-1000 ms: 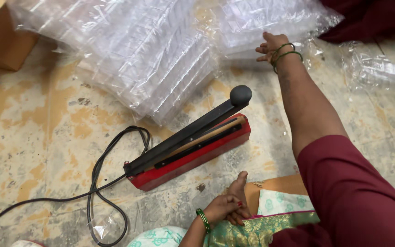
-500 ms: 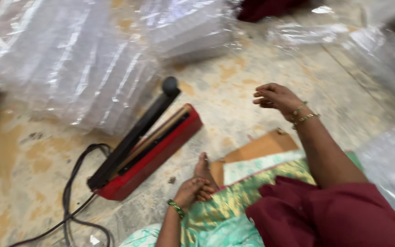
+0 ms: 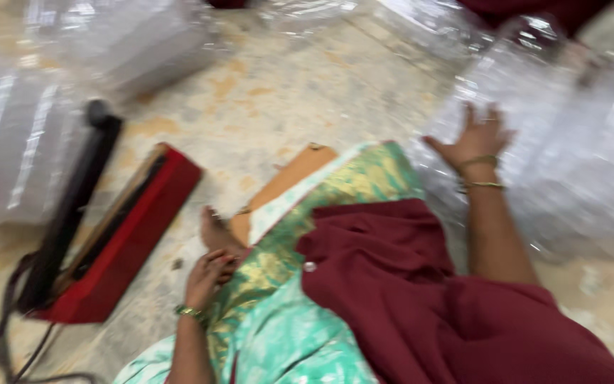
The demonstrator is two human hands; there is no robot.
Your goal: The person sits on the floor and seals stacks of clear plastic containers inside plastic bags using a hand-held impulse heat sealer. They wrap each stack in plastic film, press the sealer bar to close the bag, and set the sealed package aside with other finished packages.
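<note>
A mottled floor (image 3: 286,92) (blurred) bears clear plastic packs (image 3: 577,163) and a red sealer (image 3: 119,238).

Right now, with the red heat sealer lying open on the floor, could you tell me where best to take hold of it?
Probably by the black arm, near the round knob at its far end. The arm stands raised off the red base, so fingers can wrap round it there. Come from above on the floor side, away from the cord at the hinge end. The left hand is nearer.
</note>
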